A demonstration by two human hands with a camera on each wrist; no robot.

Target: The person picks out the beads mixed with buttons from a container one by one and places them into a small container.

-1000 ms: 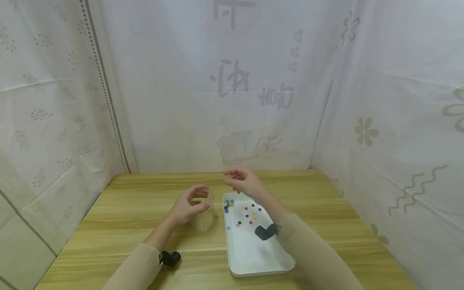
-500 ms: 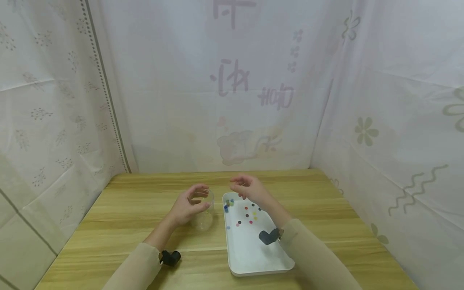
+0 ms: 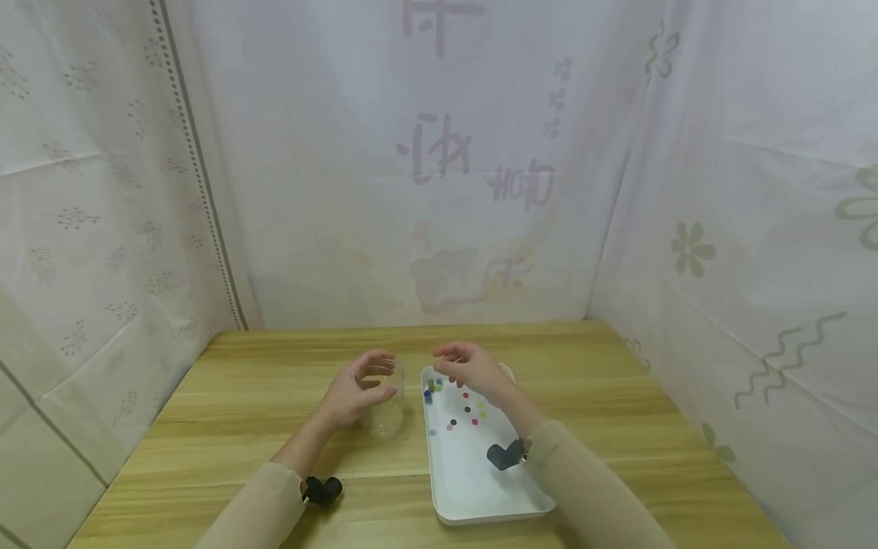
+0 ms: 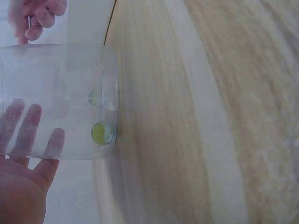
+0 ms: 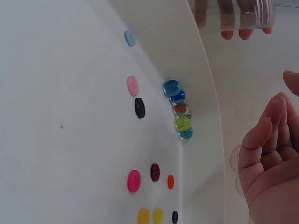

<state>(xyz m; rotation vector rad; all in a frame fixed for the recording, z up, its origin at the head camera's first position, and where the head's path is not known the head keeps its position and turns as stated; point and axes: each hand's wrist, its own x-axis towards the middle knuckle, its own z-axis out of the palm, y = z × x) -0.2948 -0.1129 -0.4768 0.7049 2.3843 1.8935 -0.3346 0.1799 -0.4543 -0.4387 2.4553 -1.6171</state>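
Observation:
My left hand (image 3: 355,390) grips a clear jar (image 3: 385,419) that stands upright on the wooden table, fingers and thumb around its upper part. A yellow-green marble (image 4: 102,133) lies at the bottom of the jar, with a smaller greenish round shape (image 4: 93,98) behind it in the left wrist view. Over the far end of the white tray (image 3: 473,480) hovers my right hand (image 3: 473,371), fingers loosely bent, thumb apart from them and nothing visible between. Inside the tray, marbles (image 5: 181,108) gather along the left wall, while colored buttons (image 5: 133,181) lie scattered on its floor.
The tray's raised rim (image 5: 212,79) runs between the jar and the tray floor. Patterned pale curtains (image 3: 329,198) enclose the table (image 3: 254,381) at the back and both sides. A black wrist camera (image 3: 506,455) sits over the tray on the right forearm.
My right hand has come lower and nearer, from beyond the tray's far edge to over its far end, with a slight rightward shift. My left hand and the jar have stayed put.

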